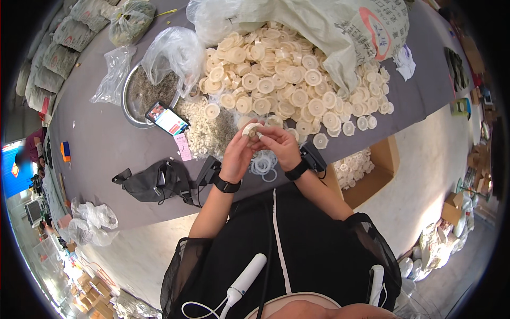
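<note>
While the left hand (237,154) pinches a cream disc (249,129) near the worktop's (159,211) front edge, the right hand (286,149) meets it, fingertips bunched — grip unclear — and a loose pinch could drop it among pale rings (262,164).

Near the front edge of the grey table (93,159), the left hand (237,156) and right hand (286,152) hold a cream plastic disc (250,129).

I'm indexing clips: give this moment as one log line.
left hand: holds cream plastic disc | right hand: close against it | beyond: pile of similar discs
</note>
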A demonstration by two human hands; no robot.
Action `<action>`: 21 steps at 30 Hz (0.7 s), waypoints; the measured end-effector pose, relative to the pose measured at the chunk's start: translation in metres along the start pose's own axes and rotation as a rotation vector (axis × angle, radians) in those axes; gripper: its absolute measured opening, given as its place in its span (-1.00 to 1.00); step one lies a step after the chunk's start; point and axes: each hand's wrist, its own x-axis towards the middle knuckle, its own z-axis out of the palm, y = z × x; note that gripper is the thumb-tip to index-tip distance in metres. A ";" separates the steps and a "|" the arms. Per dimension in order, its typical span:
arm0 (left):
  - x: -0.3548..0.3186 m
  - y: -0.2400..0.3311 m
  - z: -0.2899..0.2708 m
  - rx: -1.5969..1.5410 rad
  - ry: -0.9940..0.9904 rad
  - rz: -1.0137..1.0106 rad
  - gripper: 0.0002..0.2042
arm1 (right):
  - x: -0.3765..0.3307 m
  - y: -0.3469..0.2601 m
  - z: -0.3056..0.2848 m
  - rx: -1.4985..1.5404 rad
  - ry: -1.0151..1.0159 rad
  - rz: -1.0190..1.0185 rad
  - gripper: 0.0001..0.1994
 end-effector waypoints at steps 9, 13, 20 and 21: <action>-0.008 -0.008 -0.007 -0.081 0.048 -0.028 -0.59 | -0.007 0.004 0.001 -0.017 -0.070 0.007 -0.76; -0.011 -0.007 0.001 -0.037 0.102 0.014 -0.61 | -0.008 0.003 0.002 -0.022 -0.070 0.050 -0.77; -0.014 -0.007 0.006 -0.044 0.119 0.003 -0.62 | -0.010 -0.001 0.004 -0.101 0.001 0.068 -0.85; -0.015 -0.007 0.008 -0.035 0.137 0.014 -0.62 | -0.010 -0.001 0.003 -0.108 -0.008 0.064 -0.86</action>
